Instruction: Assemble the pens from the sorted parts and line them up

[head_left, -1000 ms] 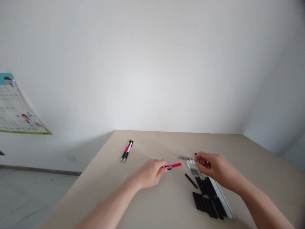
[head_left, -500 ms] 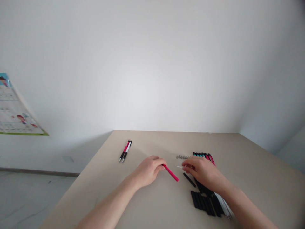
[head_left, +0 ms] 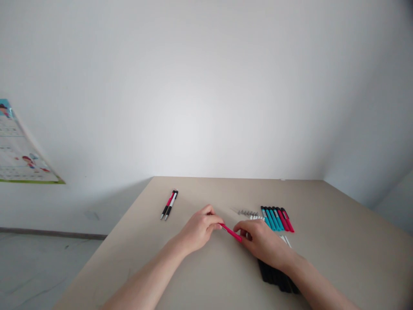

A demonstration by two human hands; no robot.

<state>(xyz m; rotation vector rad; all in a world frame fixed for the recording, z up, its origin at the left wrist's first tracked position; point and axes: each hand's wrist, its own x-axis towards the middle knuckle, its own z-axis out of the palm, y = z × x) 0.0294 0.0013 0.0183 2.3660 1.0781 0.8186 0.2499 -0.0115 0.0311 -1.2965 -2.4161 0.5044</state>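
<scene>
My left hand [head_left: 203,226] pinches a pink pen barrel [head_left: 229,231] by its upper end, the barrel slanting down to the right above the table. My right hand [head_left: 258,241] is beside the barrel's lower right end, fingers curled together; what they hold, if anything, is too small to make out. Behind my right hand lie a row of small springs [head_left: 248,212] and short white parts [head_left: 257,218]. Beneath my right forearm several black grips [head_left: 274,275] are partly hidden.
Two assembled pens [head_left: 169,204] lie side by side at the table's left. Blue and pink pen barrels with black tops [head_left: 277,218] form a row at the right. White sticks [head_left: 286,241] show past my right wrist. A wall [head_left: 206,107] rises behind the table [head_left: 200,280].
My right hand has moved left from over the parts to the lower end of the pink barrel, uncovering the coloured barrels and white parts. My left hand keeps holding the barrel, now turned slightly.
</scene>
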